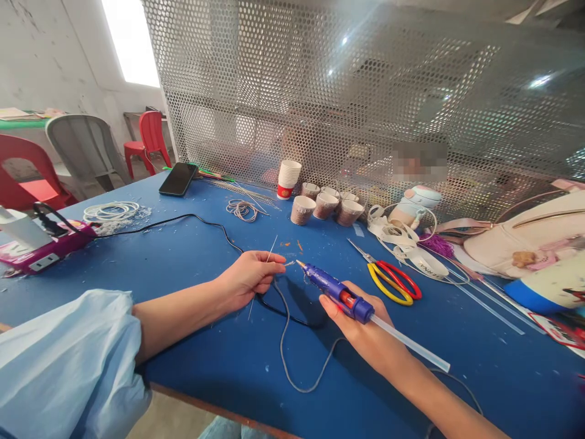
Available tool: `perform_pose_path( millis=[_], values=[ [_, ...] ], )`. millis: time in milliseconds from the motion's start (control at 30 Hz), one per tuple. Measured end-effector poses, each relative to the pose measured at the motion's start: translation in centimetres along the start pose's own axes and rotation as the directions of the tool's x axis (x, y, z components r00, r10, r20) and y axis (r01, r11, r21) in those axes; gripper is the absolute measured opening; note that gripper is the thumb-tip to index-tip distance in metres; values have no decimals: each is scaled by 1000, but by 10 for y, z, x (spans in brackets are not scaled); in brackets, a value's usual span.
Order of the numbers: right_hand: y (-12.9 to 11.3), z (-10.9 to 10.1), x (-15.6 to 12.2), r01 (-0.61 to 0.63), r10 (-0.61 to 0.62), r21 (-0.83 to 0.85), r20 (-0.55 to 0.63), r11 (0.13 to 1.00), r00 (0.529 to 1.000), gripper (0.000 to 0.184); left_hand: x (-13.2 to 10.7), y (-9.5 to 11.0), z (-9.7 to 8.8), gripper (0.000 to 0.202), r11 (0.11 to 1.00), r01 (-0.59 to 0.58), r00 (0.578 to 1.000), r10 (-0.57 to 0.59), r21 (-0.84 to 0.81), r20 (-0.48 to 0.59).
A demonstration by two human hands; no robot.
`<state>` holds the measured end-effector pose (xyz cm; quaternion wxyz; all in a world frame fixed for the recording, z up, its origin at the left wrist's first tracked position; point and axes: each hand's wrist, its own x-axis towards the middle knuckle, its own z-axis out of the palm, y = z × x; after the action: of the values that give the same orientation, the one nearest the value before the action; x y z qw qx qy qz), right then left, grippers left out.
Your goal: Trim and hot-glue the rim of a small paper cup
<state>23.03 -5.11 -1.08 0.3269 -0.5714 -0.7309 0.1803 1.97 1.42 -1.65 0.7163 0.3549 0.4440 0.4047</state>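
Note:
My left hand (247,279) is closed in a pinch on a thin stiff wire (271,249), which slants past the fingers. A grey cord (302,391) runs down from the same fingers and loops over the table, and a short whitish end sticks out at the fingertips. My right hand (365,335) grips a blue glue gun (326,284). Its nozzle points left, close to that short end; whether they touch I cannot tell. From the back of the gun a clear glue stick (411,343) sticks out.
Several cord-wrapped cups (303,211), stacked paper cups (289,177) and a cord coil (242,210) stand along the mesh panel (219,91). Scissors (393,283), ribbon (402,241) and a bag (516,244) lie right. A phone (178,180) and power strip (50,249) sit left.

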Motion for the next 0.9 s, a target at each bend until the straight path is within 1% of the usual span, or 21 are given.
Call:
perform_pose_path(
  millis=[67, 167, 300, 400, 533, 633, 700, 900],
  values=[
    [-1, -1, 0, 0, 0, -2, 7, 1000, 1000, 25, 1, 0, 0, 17, 1000, 16, 1000, -16, -6, 0],
    [0, 0, -1, -11, 11, 15, -7, 1000, 1000, 23, 1, 1, 0, 8, 1000, 26, 999, -26, -8, 24],
    [-3, 0, -2, -18, 19, 42, -28, 999, 999, 24, 0, 1, -1, 21, 999, 46, 996, -46, 7, 78],
    [-8, -2, -3, -24, 25, 50, -28, 998, 999, 26, 1, 1, -3, 25, 999, 53, 994, -54, 12, 95],
    [-14, -1, -6, 4, -3, 47, -30, 999, 1000, 22, 1, 0, -2, 25, 998, 62, 995, -62, 0, 85],
    [-13, 3, -6, 41, -43, 63, 27, 997, 999, 19, -1, 1, 1, 23, 997, 71, 993, -70, -13, 91],
    [-11, 6, -5, 55, -58, 61, 52, 997, 997, 20, -2, 1, 3, 22, 997, 76, 992, -74, -21, 100],
    [-3, 7, 1, 59, -59, 41, -12, 997, 998, 22, -4, 3, 3, 24, 995, 94, 992, -90, -40, 88]
  ],
)
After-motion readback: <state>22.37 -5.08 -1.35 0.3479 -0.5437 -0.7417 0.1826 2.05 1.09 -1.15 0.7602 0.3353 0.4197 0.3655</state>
